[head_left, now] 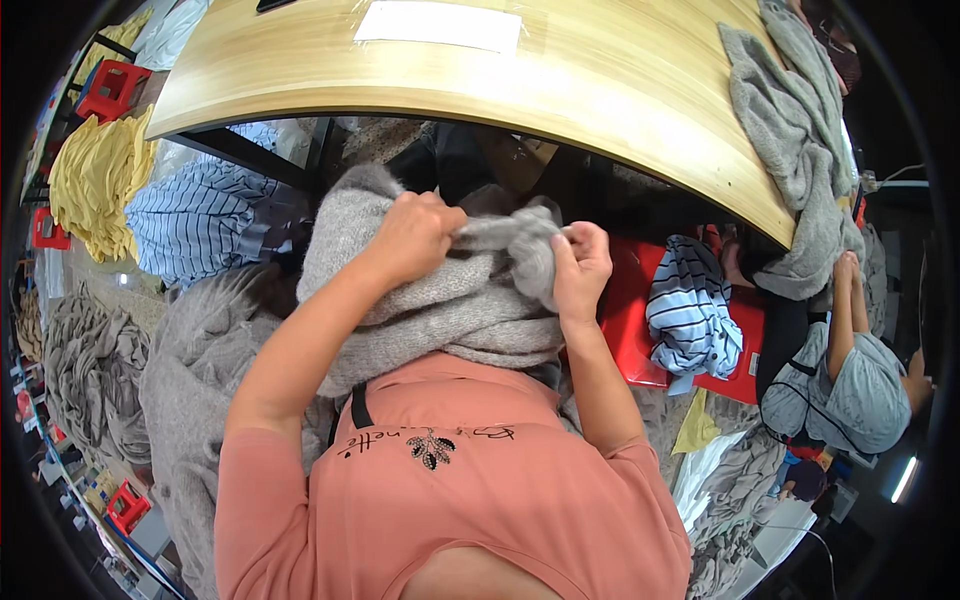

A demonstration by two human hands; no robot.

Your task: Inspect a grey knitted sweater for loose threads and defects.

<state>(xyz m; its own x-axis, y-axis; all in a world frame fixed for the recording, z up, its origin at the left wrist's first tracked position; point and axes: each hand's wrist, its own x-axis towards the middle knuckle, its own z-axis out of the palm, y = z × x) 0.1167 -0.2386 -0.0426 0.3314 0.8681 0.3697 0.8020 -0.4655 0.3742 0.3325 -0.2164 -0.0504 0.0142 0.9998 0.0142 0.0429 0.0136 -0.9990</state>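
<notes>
A fuzzy grey knitted garment (450, 310) lies bunched across my lap, below the table's near edge. Closed fingers of my left hand (418, 235) grip a stretch of the knit near its upper middle. Opposite, my right hand (583, 262) pinches a gathered fold on the garment's right side. Between the two hands a strip of the knit is pulled nearly straight, and the part beside my right hand is slightly blurred. Which part of the garment this is, I cannot tell.
A wooden table (600, 90) with a white sheet (440, 25) spans the front. To the right stand a red stool (625, 330) bearing a striped shirt (695, 310), and a seated person (840, 380). Left are striped blue cloth (200, 220), yellow garments (95, 185) and grey knit heaps (95, 370).
</notes>
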